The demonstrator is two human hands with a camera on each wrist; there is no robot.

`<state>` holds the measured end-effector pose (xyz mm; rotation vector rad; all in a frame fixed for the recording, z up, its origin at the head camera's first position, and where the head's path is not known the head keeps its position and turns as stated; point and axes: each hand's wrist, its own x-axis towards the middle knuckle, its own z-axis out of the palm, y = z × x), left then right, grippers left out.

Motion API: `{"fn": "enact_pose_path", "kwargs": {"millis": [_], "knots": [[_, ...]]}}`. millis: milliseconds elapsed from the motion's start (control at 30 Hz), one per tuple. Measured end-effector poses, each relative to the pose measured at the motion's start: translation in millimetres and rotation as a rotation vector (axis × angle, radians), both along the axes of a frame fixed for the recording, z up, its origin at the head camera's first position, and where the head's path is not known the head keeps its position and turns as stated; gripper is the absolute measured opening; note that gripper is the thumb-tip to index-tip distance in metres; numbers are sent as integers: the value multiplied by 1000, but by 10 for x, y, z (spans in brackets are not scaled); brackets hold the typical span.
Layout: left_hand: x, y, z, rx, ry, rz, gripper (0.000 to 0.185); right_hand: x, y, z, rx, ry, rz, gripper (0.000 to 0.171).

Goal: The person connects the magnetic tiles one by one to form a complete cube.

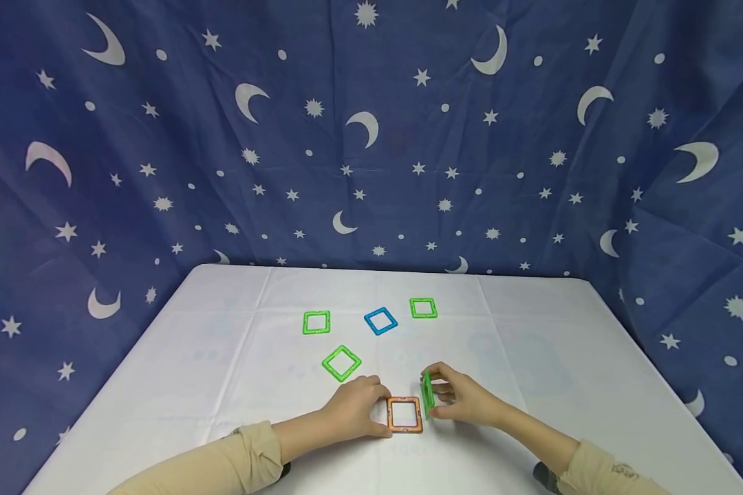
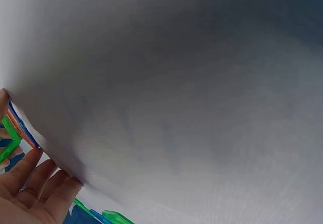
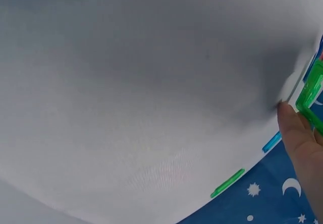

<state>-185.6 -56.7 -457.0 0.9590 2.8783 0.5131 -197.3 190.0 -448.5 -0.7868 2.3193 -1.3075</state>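
2 beige sleeves point(image 1: 204, 464) lie nearest, with dark bands showing at the wrists, on a desk point(image 1: 458, 467) covered in white cloth. The left hand point(image 1: 359, 407) holds an orange square frame point(image 1: 405, 430) at its left side, thumb at the near corner and index finger at the far corner; the frame lies flat on the cloth, and the left wrist view shows a blue edge right against it. The right hand point(image 1: 461, 399) pinches a green square frame point(image 1: 428, 395) between thumb and fingers, standing it on edge just beside the orange frame's right side; whether the 2 touch, I cannot tell.

Beyond the hands, 4 more frames lie flat and apart: a green diamond-turned frame point(image 1: 332, 372) near the left hand, a left green frame point(image 1: 316, 332) farther back, a blue frame point(image 1: 371, 327) also turned cornerwise, and a right green frame point(image 1: 424, 316). Behind hangs a dark blue curtain point(image 1: 402, 220) printed with pale moons, stars and dots.
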Motion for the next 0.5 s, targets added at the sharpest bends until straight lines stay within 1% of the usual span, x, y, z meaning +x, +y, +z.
{"fn": "enact_pose_path", "kwargs": {"millis": [267,500], "knots": [[-3,3,21,-2,-5,-3,52,81,-46,-15,11,66,43,52],[16,5,43,2,-15,0,51,106,-74,17,50,81,36,52]]}}
